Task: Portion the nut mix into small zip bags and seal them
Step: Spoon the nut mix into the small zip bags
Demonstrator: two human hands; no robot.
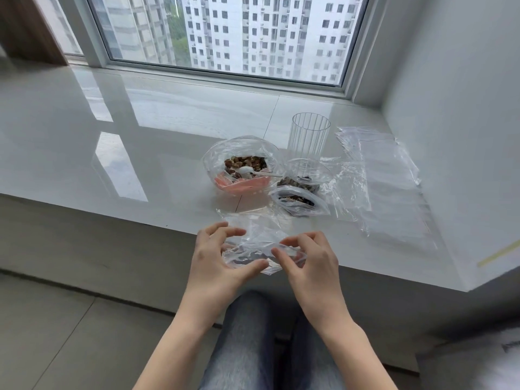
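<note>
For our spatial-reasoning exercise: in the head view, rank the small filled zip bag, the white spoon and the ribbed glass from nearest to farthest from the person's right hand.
From the right hand:
1. Small filled zip bag, just beyond it.
2. White spoon, in the nut mix bag, farther left.
3. Ribbed glass, farthest back.

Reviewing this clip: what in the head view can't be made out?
- Zip bag held by left hand and right hand: whether its seal is closed is lost in crumpled clear film and glare.
- Two filled small bags: seals too small to judge.
- Spoon bowl: partly sunk in the nut mix.
- Spare bags: count unclear, transparent layers overlap.
</note>
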